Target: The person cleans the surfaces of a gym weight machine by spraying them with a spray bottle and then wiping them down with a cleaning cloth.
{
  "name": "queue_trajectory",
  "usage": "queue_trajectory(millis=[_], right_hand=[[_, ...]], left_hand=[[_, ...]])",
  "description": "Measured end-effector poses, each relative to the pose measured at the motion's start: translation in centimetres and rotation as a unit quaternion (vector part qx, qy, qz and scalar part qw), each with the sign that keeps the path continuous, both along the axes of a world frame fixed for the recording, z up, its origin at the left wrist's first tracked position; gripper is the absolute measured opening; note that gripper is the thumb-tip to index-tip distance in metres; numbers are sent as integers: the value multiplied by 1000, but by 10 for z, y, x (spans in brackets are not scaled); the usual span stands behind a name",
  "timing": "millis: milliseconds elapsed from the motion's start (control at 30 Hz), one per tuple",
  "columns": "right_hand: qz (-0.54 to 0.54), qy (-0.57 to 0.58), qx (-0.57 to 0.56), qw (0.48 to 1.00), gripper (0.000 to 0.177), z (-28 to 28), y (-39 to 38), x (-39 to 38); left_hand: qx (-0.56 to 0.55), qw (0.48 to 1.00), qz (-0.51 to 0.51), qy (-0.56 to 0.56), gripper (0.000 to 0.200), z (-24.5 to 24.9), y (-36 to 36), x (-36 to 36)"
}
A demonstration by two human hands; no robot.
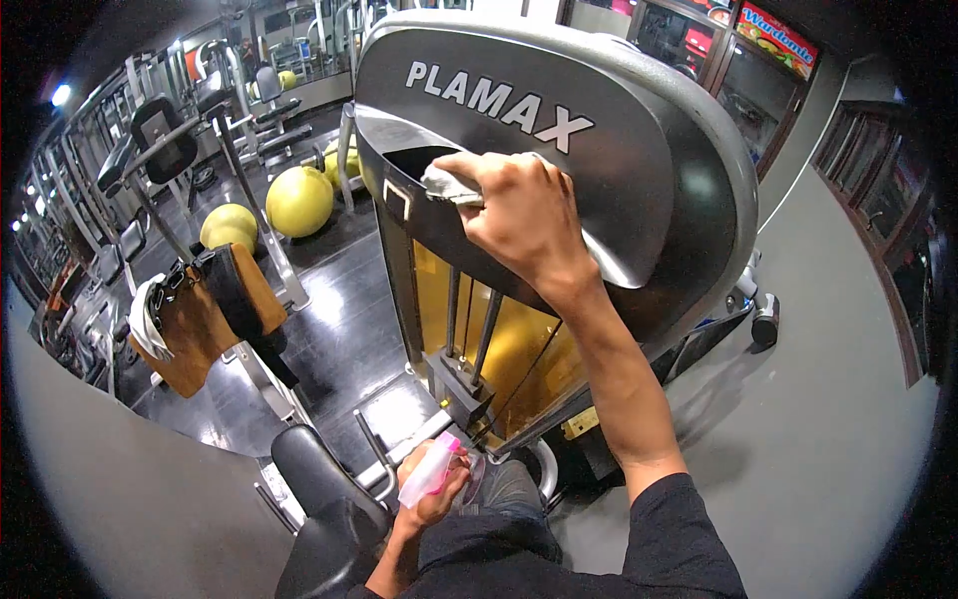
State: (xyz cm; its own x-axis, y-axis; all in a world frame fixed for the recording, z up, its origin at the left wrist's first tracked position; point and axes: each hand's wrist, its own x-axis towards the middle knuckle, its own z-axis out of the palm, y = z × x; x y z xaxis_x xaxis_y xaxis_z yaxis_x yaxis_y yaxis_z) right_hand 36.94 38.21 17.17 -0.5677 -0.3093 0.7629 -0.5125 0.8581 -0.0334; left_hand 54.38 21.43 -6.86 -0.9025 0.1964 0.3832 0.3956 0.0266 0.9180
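My right hand (529, 215) is closed around a crumpled whitish cloth (451, 187), at the edge of a dark recess in the machine's upper cover. This grey and black cover (619, 190) carries the lettering PLAMAX. Low in front of my body, my left hand (436, 484) grips a spray bottle (431, 469) with a translucent white and pink head. Part of the bottle is hidden by my fingers. Beneath the cover, yellow panels (519, 349) stand behind dark vertical rods.
A black padded seat (324, 489) is at the lower left. Brown and black cloths (205, 319) hang over a bench frame. Yellow exercise balls (299, 202) rest on the dark floor, with several gym machines behind. A grey wall (838, 299) is at the right.
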Motion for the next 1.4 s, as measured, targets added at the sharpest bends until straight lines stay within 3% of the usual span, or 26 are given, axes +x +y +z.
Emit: queue_trajectory(millis=[67,133,167,233,333,400,467,533,567,700,767,800,833,867,933,967,1000,1033,1067,1100,1167,1267,1300,1400], right_hand=[[171,10,-88,981,27,4,2,1],[245,79,-184,949,27,3,3,14],[234,150,-147,949,28,6,7,24],[188,260,-79,944,31,13,26,53],[-45,398,-42,915,36,20,65,100],[-130,480,-24,867,36,36,94,101],[-185,364,-111,906,46,23,118,100],[-199,324,-135,915,35,-4,125,100],[-184,326,-114,920,38,-21,130,109],[-230,257,-115,931,40,-127,125,130],[-232,215,-215,924,43,-204,121,134],[-223,218,-275,910,38,-239,123,131],[-222,130,-412,874,35,-249,114,136],[-225,132,-413,873,35,-250,117,140],[-216,19,-542,812,37,-247,124,148],[-193,25,-560,805,38,-237,128,147],[-197,29,-562,803,38,-220,132,143],[-190,76,-512,834,41,-199,135,137],[-182,125,-460,860,44,-179,138,131],[-186,132,-462,857,44,-160,142,126],[-152,259,-368,880,44,-132,152,118],[-214,207,-286,911,52,-142,162,118],[-196,178,-356,896,46,-157,155,115],[-195,42,-427,882,36,-253,154,119]], left_hand=[[9,1000,-5,-12,24,5,-1,1],[17,999,-12,-24,24,11,-1,2],[21,999,-16,-29,24,13,-1,1],[28,998,-25,-43,23,17,-1,1],[38,996,-53,-56,23,19,4,-4],[49,997,-13,-63,18,17,7,-7],[23,999,-20,-40,15,17,9,-11],[-37,997,-59,30,16,17,10,-16],[-40,996,-69,29,16,20,11,-16],[-7,991,-99,-94,9,31,19,-10],[-3,985,-92,-144,6,30,23,-11],[-10,992,-83,-98,6,28,24,-13],[-16,996,-72,-51,6,26,24,-14],[-18,996,-76,-50,6,24,23,-14],[-39,994,-92,-39,10,21,21,-15],[-41,994,-97,-37,10,25,24,-13],[-26,990,-94,-104,9,33,26,-8],[-12,981,-90,-169,8,38,27,-6],[-17,981,-96,-166,8,30,25,-6],[-72,980,-105,-154,6,13,18,-5],[-173,970,-117,-127,7,-7,14,-7],[-189,962,-128,-151,7,-12,24,-13],[-178,973,-132,-58,8,-12,33,-22],[-227,963,-138,-47,8,-15,46,-30]])
